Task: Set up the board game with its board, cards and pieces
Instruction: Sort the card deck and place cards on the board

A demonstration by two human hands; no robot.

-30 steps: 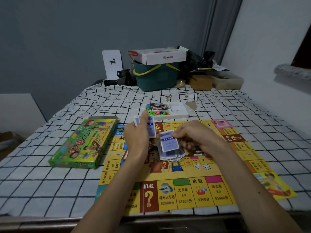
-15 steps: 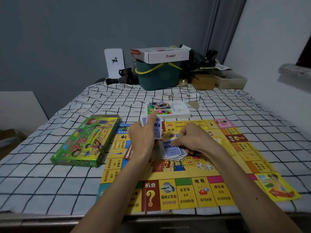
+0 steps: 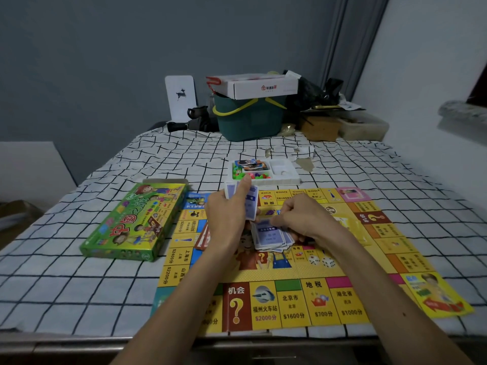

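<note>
The yellow game board [image 3: 290, 301] lies flat on the checked cloth. My left hand [image 3: 226, 219] holds a small fan of blue-backed cards [image 3: 250, 204] upright above the board's centre. My right hand [image 3: 300, 219] is curled over a loose pile of blue cards [image 3: 271, 237] on the board and pinches the top card of that pile. Two white dice [image 3: 321, 261] lie just right of the pile. A red card [image 3: 204, 237] peeks out left of my left wrist. The white tray [image 3: 286, 175] beyond the board holds coloured pieces and more cards.
The green game box [image 3: 131, 222] lies left of the board. At the far edge stand a teal bucket [image 3: 247, 122] topped by a white carton, a white card, dark clutter and two containers. A wall runs along the right side.
My right hand has come down from holding a card above the pile to resting on the pile. The left hand's fan has stayed roughly in place.
</note>
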